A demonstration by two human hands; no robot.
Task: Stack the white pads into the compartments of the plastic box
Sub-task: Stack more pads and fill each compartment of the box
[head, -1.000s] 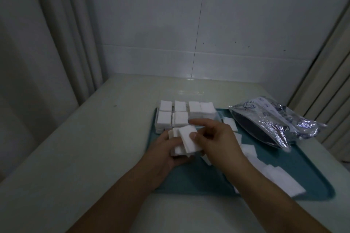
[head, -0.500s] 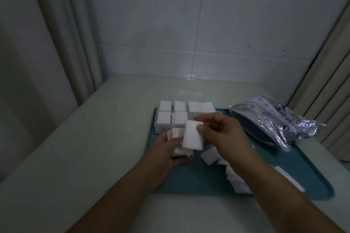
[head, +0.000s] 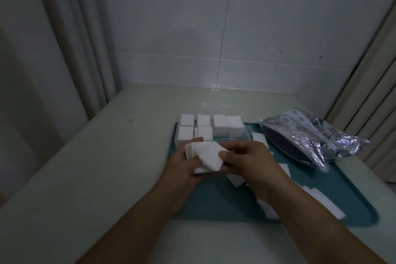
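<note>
White pads point(head: 209, 157) sit in a small stack gripped by the left hand point(head: 184, 169), while the right hand point(head: 246, 161) pinches the top pad with thumb and fingers. Both hands hover over the near-left part of the teal tray point(head: 214, 206). Just beyond them, the plastic box point(head: 211, 127) at the tray's far-left corner holds filled compartments. Loose pads point(head: 321, 199) lie scattered toward the tray's right edge. A foil bag point(head: 310, 135) overhangs the far-right rim. Bare table point(head: 96, 167) spreads wide to the left.

Both hands point(head: 216, 165) hold white pads point(head: 209, 156) over teal tray point(head: 214, 206).
</note>
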